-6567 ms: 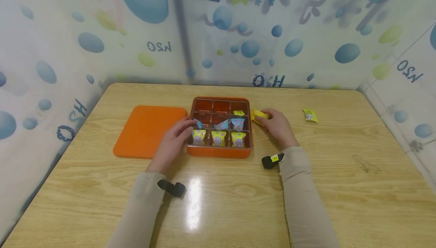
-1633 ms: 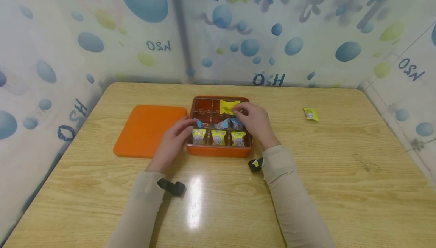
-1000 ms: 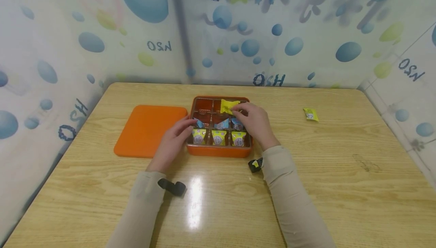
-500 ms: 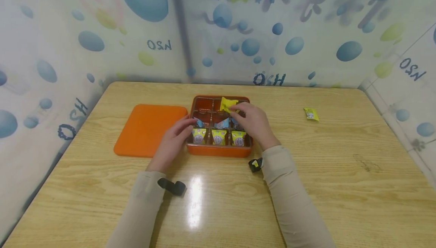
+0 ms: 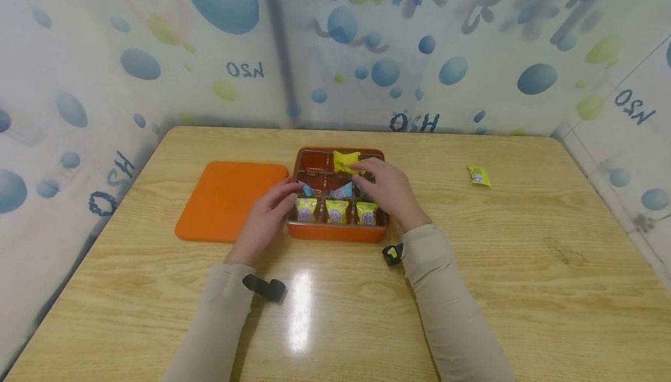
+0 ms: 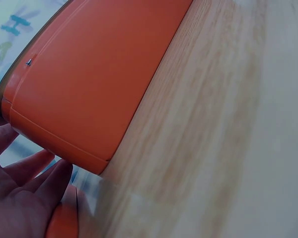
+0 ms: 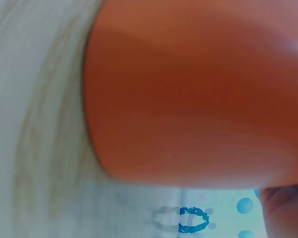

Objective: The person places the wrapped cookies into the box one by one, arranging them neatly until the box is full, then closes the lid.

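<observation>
In the head view an orange box (image 5: 338,233) with a divided clear insert stands on the table. My left hand (image 5: 262,213) holds its left wall, fingertips over the rim; in the left wrist view the fingers (image 6: 35,168) lie along that wall. A yellow wrapped candy (image 5: 345,161) sits at the back middle compartment. Against its right side is the index fingertip of my right hand (image 5: 388,187), with the thumb apart below. Yellow candies (image 5: 336,212) fill the front row; blue ones (image 5: 341,191) lie in the middle row. The right hand hides part of the right column.
The orange lid (image 5: 225,201) lies flat to the left of the box. One more yellow wrapped candy (image 5: 479,176) is on the table (image 5: 524,265) at the far right. A patterned wall (image 5: 356,102) rises behind the table's back edge.
My right hand brought the yellow candy from right of the box to the back row. In the last half second the candy shifted slightly left and my fingers spread. The left hand stayed put.
</observation>
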Demonstrator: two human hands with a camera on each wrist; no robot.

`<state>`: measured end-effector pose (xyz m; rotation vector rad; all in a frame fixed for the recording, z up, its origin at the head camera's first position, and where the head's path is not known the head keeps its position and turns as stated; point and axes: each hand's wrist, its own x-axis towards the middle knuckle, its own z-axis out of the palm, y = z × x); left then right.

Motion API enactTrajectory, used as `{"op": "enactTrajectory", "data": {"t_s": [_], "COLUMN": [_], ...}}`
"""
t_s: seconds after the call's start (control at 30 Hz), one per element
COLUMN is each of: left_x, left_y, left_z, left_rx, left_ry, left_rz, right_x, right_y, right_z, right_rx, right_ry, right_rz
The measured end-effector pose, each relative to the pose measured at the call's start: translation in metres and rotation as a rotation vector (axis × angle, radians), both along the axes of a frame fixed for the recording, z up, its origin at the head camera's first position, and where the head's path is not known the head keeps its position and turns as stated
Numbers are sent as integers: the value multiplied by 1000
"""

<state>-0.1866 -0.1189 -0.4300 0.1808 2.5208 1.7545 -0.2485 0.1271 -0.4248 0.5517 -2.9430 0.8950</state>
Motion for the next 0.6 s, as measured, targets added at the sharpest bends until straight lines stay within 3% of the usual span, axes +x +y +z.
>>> {"op": "enactTrajectory", "data": {"t_s": [0.3,0.6], "left_x": [1,1], "left_y": [1,0], "left_z": [2,2], "left_rx": [-1,-24], "left_ry": [-2,-2], "left_rz": [0,-8], "right_x": [1,2], "right_y": [-2,-4], "right_z": [0,-1], "right_rx": [55,107], "right_ry": [11,16], "right_rz": [82,97]}}
